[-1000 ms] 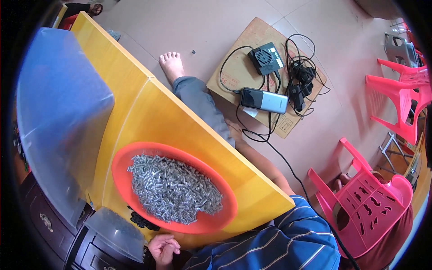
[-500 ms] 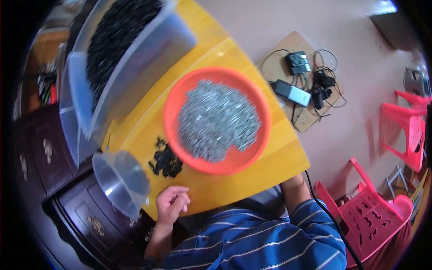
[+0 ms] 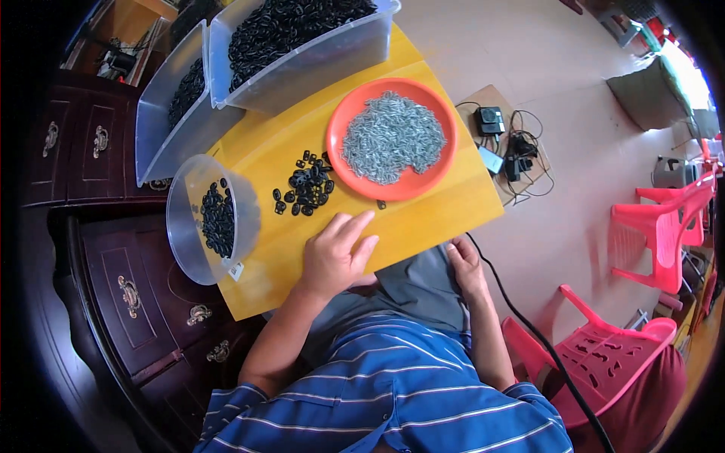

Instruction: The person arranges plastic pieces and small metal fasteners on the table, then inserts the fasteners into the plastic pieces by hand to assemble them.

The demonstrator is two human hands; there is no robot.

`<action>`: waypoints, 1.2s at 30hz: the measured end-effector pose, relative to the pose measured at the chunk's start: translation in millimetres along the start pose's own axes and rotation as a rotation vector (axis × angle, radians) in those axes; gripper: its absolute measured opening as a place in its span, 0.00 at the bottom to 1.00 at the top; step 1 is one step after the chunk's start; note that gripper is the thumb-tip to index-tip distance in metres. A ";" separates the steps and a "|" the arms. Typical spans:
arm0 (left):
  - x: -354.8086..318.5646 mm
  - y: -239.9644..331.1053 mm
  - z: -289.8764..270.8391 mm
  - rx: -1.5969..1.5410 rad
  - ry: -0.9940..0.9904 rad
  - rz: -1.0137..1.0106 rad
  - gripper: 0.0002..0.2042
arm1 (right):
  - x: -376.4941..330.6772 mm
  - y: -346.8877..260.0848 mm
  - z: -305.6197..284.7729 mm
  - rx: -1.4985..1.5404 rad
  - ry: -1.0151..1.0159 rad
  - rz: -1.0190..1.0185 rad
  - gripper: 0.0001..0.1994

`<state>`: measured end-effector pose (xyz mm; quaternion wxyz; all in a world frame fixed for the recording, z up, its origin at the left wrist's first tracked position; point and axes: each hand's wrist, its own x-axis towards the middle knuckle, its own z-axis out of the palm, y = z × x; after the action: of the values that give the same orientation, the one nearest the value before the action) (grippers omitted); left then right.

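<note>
The heap of small black parts (image 3: 306, 189) lay on the yellow tabletop (image 3: 423, 219), between the tilted clear tub (image 3: 200, 249) and the orange dish of grey metal pieces (image 3: 393, 140). The left hand (image 3: 336, 253) was nearer, resting palm-down, fingers (image 3: 355, 226) spread open and empty, pointing up-left toward the heap. The right hand (image 3: 464, 264) rested on the tabletop's near edge; its grip could not be judged.
</note>
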<state>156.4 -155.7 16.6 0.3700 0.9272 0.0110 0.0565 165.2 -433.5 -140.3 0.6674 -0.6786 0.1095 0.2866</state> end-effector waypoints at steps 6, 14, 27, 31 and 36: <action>9.1 7.5 22.0 0.308 0.014 0.199 0.21 | -59.6 -25.6 22.2 -0.629 0.079 -0.270 0.34; -16.7 6.2 19.9 0.342 0.033 0.206 0.22 | -100.6 -106.0 10.3 -0.558 -0.484 -0.351 0.26; -45.0 21.2 18.7 0.384 0.060 0.335 0.27 | -113.1 -86.0 28.3 -0.654 -0.791 -0.412 0.23; -63.7 11.9 21.5 0.397 0.115 0.416 0.22 | -113.0 -91.8 34.0 -0.617 -0.799 -0.357 0.22; -76.4 -0.9 27.5 0.363 0.211 0.497 0.11 | -114.4 -93.6 40.6 -0.338 -0.731 -0.352 0.16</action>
<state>83.6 -178.6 -11.2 0.1701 0.9414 -0.1677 0.2380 112.1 -412.9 2.1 0.5806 -0.6404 -0.2996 0.4037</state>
